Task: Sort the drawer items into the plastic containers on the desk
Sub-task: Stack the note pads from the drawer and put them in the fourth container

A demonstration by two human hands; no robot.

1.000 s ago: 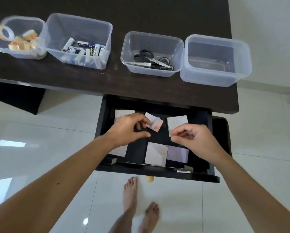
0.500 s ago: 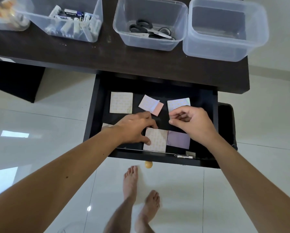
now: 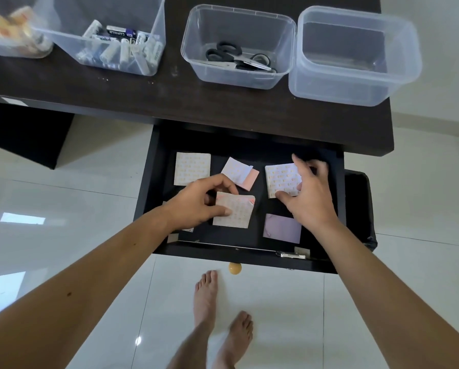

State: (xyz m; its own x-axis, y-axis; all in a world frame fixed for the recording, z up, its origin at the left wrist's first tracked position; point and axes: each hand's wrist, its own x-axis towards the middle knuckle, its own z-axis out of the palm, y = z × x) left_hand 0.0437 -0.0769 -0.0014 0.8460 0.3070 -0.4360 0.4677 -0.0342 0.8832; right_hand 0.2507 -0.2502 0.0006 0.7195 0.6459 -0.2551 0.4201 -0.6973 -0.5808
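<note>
The black drawer (image 3: 148,182) is pulled open below the desk and holds several sticky-note pads. My left hand (image 3: 199,202) grips a patterned pad (image 3: 236,213) at the drawer's middle, thumb on top. My right hand (image 3: 312,193) pinches another patterned pad (image 3: 281,179) at the right. A third patterned pad (image 3: 192,168) lies at the back left, a white-and-pink pad (image 3: 240,173) in the middle, a purple pad (image 3: 282,227) at the front right. The rightmost clear container (image 3: 356,83) on the desk holds nothing.
On the dark desk (image 3: 223,102) stand a tub of tape rolls (image 3: 13,46), a tub of batteries (image 3: 116,49) and a tub with scissors (image 3: 236,58). My bare feet (image 3: 223,315) are on white tiles under the drawer's knob (image 3: 235,268).
The view has dropped closer to the drawer. My left hand moved from the white-and-pink pad to the middle patterned pad and took hold of it. My right hand closed around the right pad.
</note>
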